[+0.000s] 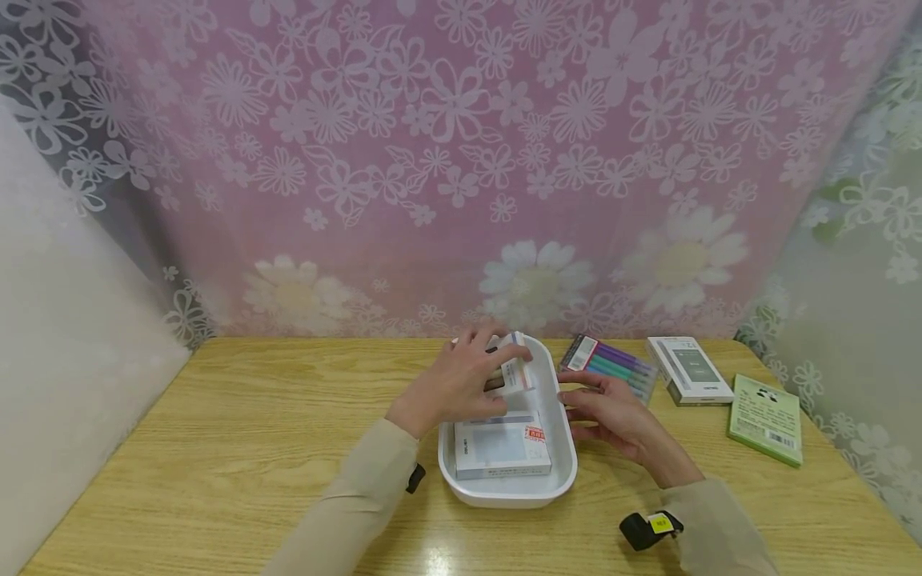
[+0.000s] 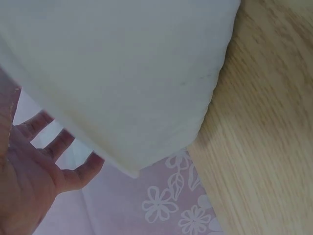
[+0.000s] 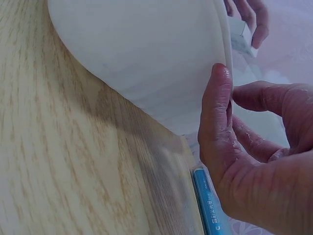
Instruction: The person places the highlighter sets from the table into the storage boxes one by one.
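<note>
A white plastic bin (image 1: 507, 490) stands on the table. My right hand (image 1: 612, 416) pinches its right rim; the right wrist view shows thumb and fingers on both sides of that wall. Over the far half of the bin, my left hand (image 1: 464, 376) grips a small white box (image 1: 517, 372), which sits tilted beneath its fingers. The box's end (image 3: 240, 36) shows above the rim in the right wrist view. Something brown (image 1: 495, 381) shows between the left fingers, too covered to identify. A flat white box with a red-and-white sticker (image 1: 500, 448) lies in the bin's near half.
Right of the bin lie a clear pack of coloured pens (image 1: 612, 364), a white box with a grey-green panel (image 1: 691, 370) and a green pack with a panda picture (image 1: 766, 420). A flowered pink curtain (image 1: 432, 200) hangs behind the wooden table (image 1: 288, 432).
</note>
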Tool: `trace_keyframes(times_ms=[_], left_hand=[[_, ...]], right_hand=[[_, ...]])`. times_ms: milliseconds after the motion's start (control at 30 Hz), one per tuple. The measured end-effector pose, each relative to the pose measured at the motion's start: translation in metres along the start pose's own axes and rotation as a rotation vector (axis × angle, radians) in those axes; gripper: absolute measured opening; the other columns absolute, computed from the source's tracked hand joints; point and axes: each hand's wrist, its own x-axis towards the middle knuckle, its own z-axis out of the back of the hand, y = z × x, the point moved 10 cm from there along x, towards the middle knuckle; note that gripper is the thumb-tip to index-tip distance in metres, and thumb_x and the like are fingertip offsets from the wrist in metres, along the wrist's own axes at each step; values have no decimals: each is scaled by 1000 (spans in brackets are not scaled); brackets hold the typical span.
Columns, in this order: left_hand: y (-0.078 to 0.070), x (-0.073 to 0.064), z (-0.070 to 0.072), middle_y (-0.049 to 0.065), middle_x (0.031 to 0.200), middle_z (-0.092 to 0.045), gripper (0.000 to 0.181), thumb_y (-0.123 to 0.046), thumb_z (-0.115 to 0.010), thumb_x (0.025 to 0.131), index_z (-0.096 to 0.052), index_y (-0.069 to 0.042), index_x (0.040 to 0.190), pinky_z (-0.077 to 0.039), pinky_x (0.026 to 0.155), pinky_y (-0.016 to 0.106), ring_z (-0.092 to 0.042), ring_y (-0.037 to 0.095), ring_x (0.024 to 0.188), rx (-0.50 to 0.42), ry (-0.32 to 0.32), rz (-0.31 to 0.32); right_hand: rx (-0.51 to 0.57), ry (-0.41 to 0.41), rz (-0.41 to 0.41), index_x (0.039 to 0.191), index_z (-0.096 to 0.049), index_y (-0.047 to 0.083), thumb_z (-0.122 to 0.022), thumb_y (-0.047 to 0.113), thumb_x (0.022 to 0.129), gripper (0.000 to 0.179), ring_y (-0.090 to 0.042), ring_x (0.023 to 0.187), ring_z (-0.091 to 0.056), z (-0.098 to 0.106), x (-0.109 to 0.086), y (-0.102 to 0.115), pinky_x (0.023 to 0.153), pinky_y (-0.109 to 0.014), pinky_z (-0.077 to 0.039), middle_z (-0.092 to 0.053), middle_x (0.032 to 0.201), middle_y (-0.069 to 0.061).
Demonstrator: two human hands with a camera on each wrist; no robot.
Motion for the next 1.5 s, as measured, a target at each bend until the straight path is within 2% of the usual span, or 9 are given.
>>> trace_keyframes(times_ms=[300, 500, 800, 1067, 1167, 1267, 1333, 1500], left_hand=[[7, 2, -21, 6, 157, -39, 61, -34, -71, 88, -48, -41, 143, -43, 107, 62, -44, 35, 136, -18, 85, 47], [9, 2, -32, 6, 156, -41, 62, -32, -69, 88, -48, -41, 145, -45, 106, 57, -46, 34, 134, -29, 130, 67], [10, 1, -46, 3, 155, -43, 59, -37, -66, 93, -47, -46, 148, -43, 101, 58, -47, 29, 132, 16, 228, 134], [7, -1, -54, -3, 135, -62, 31, -36, -58, 97, -69, -40, 126, -48, 94, 51, -59, 23, 117, 69, 283, 131], [7, -2, -53, -4, 134, -64, 31, -33, -59, 96, -71, -37, 125, -49, 94, 49, -60, 22, 116, 50, 267, 125], [6, -3, -49, -4, 133, -65, 33, -31, -59, 97, -70, -34, 128, -49, 93, 49, -61, 21, 114, 39, 226, 113], [7, -4, -44, -3, 134, -64, 33, -30, -61, 97, -68, -32, 130, -48, 95, 49, -61, 21, 116, 41, 172, 113], [14, -12, -20, 0, 136, -61, 35, -26, -67, 96, -67, -28, 130, -48, 96, 51, -59, 23, 121, 58, -17, 143]], right_hand=[[-20, -4, 3, 152, -39, 0, -64, 24, 101, 63, -16, 92, -75, 0, 1, 0, 74, -31, -63, -74, 109, -3], [-13, 10, 14, 153, -38, 0, -64, 25, 101, 63, -17, 92, -75, -1, 1, 1, 75, -32, -63, -75, 109, -3], [-19, 12, 17, 153, -37, 0, -64, 24, 101, 64, -18, 93, -75, -2, 1, 1, 75, -33, -63, -74, 109, -4], [-15, 16, 16, 153, -38, 0, -64, 24, 101, 63, -18, 93, -75, -1, 1, 1, 75, -33, -63, -76, 109, -3], [-18, 15, 14, 153, -38, 0, -64, 24, 101, 63, -18, 93, -75, -1, 1, 0, 76, -33, -63, -75, 109, -3], [-23, 10, 9, 153, -38, 0, -65, 25, 100, 64, -17, 92, -75, 0, 1, -1, 75, -33, -63, -75, 110, -3], [-23, 5, 6, 153, -38, 0, -65, 25, 100, 64, -17, 92, -75, 0, 1, -1, 75, -33, -63, -74, 110, -4], [-24, 4, 3, 153, -39, 1, -65, 24, 100, 63, -16, 91, -75, 1, 2, -1, 74, -32, -63, -74, 109, -4]])
